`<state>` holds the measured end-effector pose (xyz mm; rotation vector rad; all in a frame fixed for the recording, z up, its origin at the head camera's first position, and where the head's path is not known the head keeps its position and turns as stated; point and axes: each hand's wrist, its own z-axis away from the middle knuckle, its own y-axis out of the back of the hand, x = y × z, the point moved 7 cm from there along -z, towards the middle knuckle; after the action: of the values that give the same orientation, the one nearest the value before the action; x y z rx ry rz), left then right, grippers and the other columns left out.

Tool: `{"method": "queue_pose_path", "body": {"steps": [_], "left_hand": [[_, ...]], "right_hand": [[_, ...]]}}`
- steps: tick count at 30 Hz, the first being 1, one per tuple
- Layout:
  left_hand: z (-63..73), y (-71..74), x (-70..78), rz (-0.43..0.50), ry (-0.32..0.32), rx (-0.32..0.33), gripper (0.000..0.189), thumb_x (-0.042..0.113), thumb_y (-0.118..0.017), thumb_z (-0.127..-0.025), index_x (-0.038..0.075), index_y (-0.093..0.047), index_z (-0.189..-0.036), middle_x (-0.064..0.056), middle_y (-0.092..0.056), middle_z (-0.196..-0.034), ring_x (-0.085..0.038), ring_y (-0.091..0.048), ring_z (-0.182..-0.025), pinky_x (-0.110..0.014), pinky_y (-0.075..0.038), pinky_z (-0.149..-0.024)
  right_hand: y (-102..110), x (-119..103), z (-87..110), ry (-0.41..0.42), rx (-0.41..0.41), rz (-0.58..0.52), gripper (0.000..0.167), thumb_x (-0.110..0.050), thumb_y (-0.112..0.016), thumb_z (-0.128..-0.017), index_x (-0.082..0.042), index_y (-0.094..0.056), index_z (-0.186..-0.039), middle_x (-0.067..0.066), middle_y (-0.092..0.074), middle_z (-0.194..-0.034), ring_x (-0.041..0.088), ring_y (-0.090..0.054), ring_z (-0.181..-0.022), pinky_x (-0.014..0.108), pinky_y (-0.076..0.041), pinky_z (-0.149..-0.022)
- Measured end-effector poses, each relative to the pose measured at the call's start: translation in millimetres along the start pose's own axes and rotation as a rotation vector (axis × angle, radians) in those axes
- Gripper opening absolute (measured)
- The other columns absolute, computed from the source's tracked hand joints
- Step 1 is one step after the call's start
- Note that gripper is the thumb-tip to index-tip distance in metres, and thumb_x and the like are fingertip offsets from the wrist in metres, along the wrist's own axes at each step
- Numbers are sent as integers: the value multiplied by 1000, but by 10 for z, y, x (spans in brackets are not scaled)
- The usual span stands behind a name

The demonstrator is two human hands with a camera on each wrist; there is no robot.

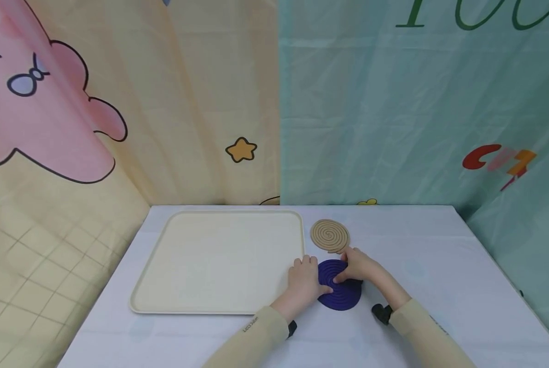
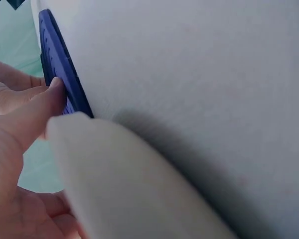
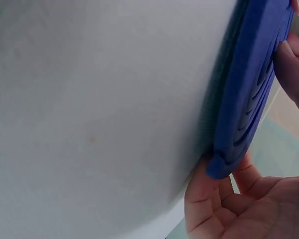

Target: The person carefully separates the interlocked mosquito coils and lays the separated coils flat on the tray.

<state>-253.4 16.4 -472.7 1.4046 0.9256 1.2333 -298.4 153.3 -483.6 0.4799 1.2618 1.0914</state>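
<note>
A round dark-blue coaster [image 1: 345, 301] with spiral grooves lies to the right of the tray. My right hand [image 1: 359, 266] grips it at its upper right part. In the right wrist view, the thumb [image 3: 291, 69] is on the grooved face and the fingers [image 3: 204, 199] reach the edge. My left hand [image 1: 302, 281] is at the coaster's left side; its thumb [image 2: 42, 107] touches the grooved face. The other left fingers are loosely bent over the tray's right rim, partly hidden by the tray in the left wrist view. A similar beige coaster [image 1: 329, 235] lies just behind.
A large cream rectangular tray [image 1: 210, 266] takes up the left half of the white table [image 1: 439, 286]. Printed curtains [image 1: 371, 102] hang behind and beside the table. Dark wrist bands [image 1: 382, 313] show at both cuffs.
</note>
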Motion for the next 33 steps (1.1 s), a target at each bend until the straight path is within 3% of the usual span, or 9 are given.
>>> {"method": "queue_pose_path", "body": {"steps": [5, 12, 17, 22, 28, 31, 33], "left_hand": [[-30, -22, -27, 34, -15, 17, 69, 56, -82, -71, 7, -58, -113, -3, -56, -96, -17, -44, -80, -25, -39, -63], [-33, -27, -63, 78, -45, 15, 67, 54, -83, -71, 7, -57, -111, -4, -56, -98, -18, -47, -83, -26, -43, -67], [-50, -55, -107, 194, -71, 9, 62, 50, -84, -72, 8, -57, -108, -4, -56, -97, -18, -46, -84, -26, -42, -69], [-72, -94, -188, 420, -63, -63, 61, 44, -85, -73, 5, -59, -113, -6, -62, -102, -21, -53, -92, -31, -48, -79], [-59, -100, -313, 823, 43, -181, 59, 33, -83, -78, 1, -56, -120, -17, -67, -116, -29, -63, -108, -44, -51, -95], [-60, -71, -369, 958, 97, -183, 55, 31, -81, -81, 3, -56, -121, -17, -67, -122, -28, -63, -113, -44, -49, -100], [-65, -25, -406, 1023, 126, -144, 52, 30, -80, -81, 5, -57, -120, -15, -68, -121, -26, -64, -111, -42, -50, -98]], "right_hand": [[2, 2, -3, -1, -5, -64, 55, -17, -88, -68, 3, -51, -103, 14, -61, -95, 26, -58, -89, 45, -53, -82], [-9, 31, 8, -26, -53, -93, 60, -18, -85, -72, 10, -57, -116, 21, -65, -113, 35, -62, -105, 51, -52, -94], [-21, 68, 31, -48, -91, -174, 63, -19, -83, -74, 9, -58, -124, 20, -66, -117, 34, -62, -108, 53, -49, -98], [-33, 66, 67, -36, -124, -354, 67, -17, -80, -76, 8, -53, -131, 21, -63, -123, 31, -61, -111, 52, -48, -100], [-5, -16, 110, -5, -93, -506, 77, -23, -76, -81, 10, -42, -142, 25, -58, -132, 36, -57, -120, 53, -45, -104], [38, -76, 133, -24, -45, -551, 77, -25, -75, -84, 9, -39, -143, 27, -56, -135, 41, -53, -125, 55, -43, -106], [71, -125, 149, -40, -11, -570, 77, -26, -74, -85, 9, -39, -144, 28, -54, -136, 42, -52, -126, 56, -42, -106]]}}
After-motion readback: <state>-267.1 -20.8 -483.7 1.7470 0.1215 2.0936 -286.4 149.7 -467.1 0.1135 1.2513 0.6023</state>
